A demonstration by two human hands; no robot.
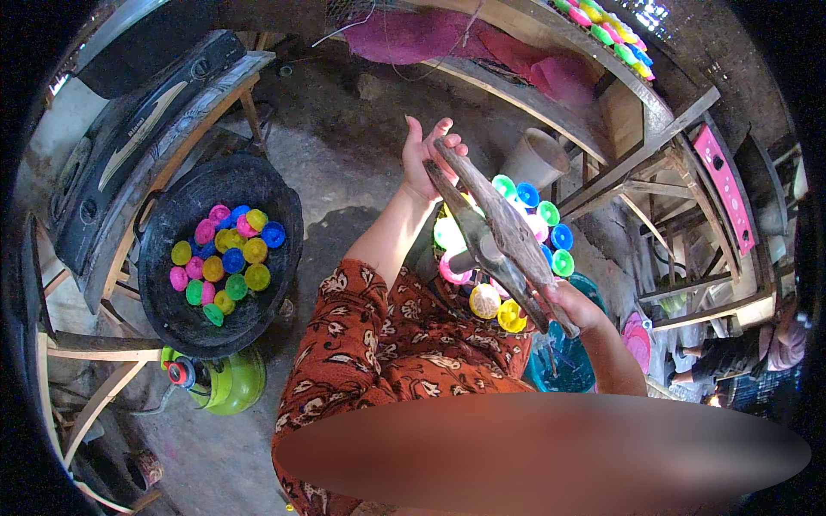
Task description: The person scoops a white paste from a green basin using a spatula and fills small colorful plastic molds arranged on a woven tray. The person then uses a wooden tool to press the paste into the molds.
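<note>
A wooden hand press [495, 236] of two long, dark bars, with a round plug between them, lies slantwise before me. My right hand [576, 307] is closed around its lower right end. At the upper end, the bar tips cross my left hand [428, 159], whose thumb stretches away and whose fingers are loosely bent, not gripping. Beneath the press are several small, ridged, cup-shaped pieces [484, 301] in yellow, pink, green, blue and white; the press and my arms hide part of them. Below my right hand is a teal basin [538, 365], partly covered.
To my left is a large black wok [155, 284] holding several coloured pieces, beside a green gas cylinder [232, 383]. A black stove [142, 146] sits on a wooden bench. A pale bucket [535, 156] stands beyond the press. Another person [731, 357] is at far right.
</note>
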